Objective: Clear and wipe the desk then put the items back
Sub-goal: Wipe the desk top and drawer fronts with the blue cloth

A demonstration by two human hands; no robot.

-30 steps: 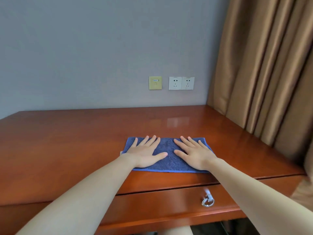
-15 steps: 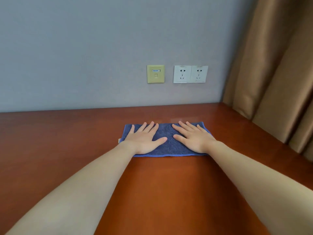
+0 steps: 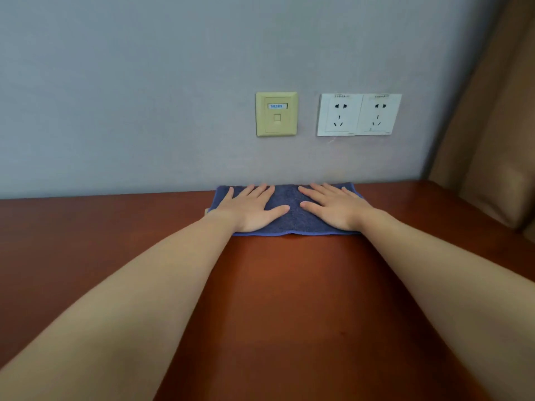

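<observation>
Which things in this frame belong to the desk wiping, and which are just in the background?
Part of the job: the blue cloth, pressed flat at the desk's far edge by the left hand and right hand; the desk under it.

Just there: beige wall plate, white double socket, brown curtain.

The left forearm (image 3: 139,299) and the right forearm (image 3: 434,270) are bare, uncovered from each wrist back to the picture's edge on the near side of the blue cloth (image 3: 292,211). The left hand (image 3: 252,209), on the cloth's left half, and the right hand (image 3: 335,208), on its right half, are bare too. Each shows its back, four slender fingers and a thumb. The nails are too blurred to tell.
</observation>
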